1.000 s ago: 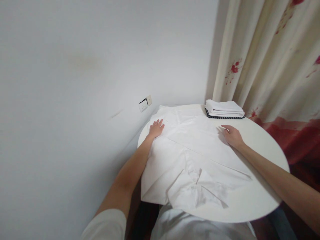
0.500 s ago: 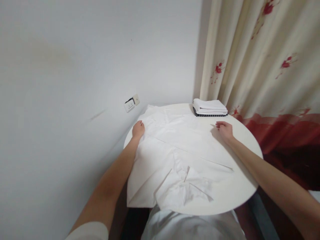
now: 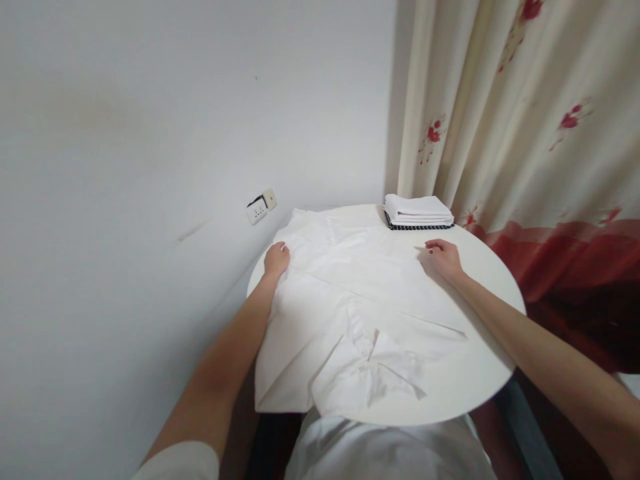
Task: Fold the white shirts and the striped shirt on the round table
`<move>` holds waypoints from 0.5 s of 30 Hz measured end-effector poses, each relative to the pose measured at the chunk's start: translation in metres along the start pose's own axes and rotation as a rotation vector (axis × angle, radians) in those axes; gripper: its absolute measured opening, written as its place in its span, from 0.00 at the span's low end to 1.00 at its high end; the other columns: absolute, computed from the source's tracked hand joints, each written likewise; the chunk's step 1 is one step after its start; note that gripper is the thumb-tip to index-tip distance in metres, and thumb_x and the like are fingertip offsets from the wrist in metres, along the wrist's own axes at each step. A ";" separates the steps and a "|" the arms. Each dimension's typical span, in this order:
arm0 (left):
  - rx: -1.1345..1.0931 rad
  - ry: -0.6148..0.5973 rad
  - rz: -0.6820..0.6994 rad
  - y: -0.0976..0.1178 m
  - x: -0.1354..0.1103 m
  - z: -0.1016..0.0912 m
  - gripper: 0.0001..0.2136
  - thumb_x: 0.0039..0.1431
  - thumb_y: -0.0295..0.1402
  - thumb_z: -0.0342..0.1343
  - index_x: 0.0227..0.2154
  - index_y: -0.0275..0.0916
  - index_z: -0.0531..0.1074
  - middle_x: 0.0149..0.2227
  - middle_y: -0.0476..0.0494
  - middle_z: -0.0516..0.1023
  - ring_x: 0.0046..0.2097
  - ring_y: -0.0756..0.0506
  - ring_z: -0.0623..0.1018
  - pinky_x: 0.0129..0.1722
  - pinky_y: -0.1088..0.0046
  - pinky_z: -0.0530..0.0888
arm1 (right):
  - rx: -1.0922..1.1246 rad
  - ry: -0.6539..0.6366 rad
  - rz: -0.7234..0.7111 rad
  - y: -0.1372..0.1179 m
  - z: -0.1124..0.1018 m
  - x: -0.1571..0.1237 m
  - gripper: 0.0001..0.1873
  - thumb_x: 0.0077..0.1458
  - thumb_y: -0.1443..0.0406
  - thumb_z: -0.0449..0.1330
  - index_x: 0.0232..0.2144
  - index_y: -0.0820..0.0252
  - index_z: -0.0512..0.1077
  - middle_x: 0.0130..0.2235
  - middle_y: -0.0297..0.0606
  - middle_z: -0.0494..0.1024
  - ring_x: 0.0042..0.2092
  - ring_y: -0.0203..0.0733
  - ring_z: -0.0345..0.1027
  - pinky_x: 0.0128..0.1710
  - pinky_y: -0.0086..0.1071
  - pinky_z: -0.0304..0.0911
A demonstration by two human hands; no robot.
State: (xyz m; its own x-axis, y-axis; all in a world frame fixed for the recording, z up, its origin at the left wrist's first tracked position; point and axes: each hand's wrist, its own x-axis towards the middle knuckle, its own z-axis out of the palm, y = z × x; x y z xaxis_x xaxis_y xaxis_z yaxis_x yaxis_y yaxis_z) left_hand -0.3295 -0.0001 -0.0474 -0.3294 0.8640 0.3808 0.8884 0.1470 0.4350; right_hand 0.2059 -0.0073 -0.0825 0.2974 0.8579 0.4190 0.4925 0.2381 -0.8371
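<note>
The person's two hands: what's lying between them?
In the head view, a white garment lies between the left hand and the right hand, spread over the round white table.

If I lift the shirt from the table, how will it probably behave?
The shirt is probably floppy: its cloth lies creased and loosely spread. It looks thin, so likely light for its size. Its part overhanging the table may droop first.

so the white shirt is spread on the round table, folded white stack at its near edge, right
Not near: the head view shows the folded white stack at the far edge, by the curtain. The white shirt is spread on the round table.
</note>
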 end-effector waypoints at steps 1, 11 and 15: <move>0.006 -0.004 0.000 0.000 -0.001 0.000 0.16 0.70 0.31 0.46 0.54 0.37 0.73 0.57 0.35 0.76 0.59 0.40 0.74 0.60 0.62 0.69 | -0.019 -0.001 -0.005 0.000 0.000 0.000 0.19 0.46 0.63 0.53 0.35 0.62 0.79 0.36 0.44 0.81 0.37 0.48 0.75 0.46 0.44 0.69; 0.030 -0.027 -0.016 0.003 -0.004 0.001 0.20 0.66 0.32 0.45 0.56 0.38 0.73 0.59 0.38 0.75 0.61 0.41 0.73 0.61 0.64 0.67 | -0.161 -0.039 -0.022 -0.010 -0.002 -0.007 0.17 0.46 0.64 0.52 0.33 0.61 0.80 0.35 0.43 0.83 0.36 0.47 0.74 0.44 0.39 0.67; 0.035 -0.034 -0.020 0.003 -0.005 0.000 0.20 0.66 0.32 0.45 0.57 0.36 0.72 0.59 0.37 0.75 0.61 0.41 0.73 0.60 0.65 0.68 | -0.201 -0.064 -0.032 -0.011 -0.004 -0.008 0.17 0.47 0.65 0.52 0.32 0.60 0.80 0.32 0.42 0.82 0.35 0.46 0.73 0.42 0.37 0.66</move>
State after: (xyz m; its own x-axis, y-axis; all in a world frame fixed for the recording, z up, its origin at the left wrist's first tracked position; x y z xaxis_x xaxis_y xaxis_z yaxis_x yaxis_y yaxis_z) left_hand -0.3252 -0.0039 -0.0484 -0.3366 0.8766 0.3439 0.8925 0.1805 0.4133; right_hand 0.2013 -0.0187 -0.0753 0.2301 0.8800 0.4155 0.6557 0.1753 -0.7344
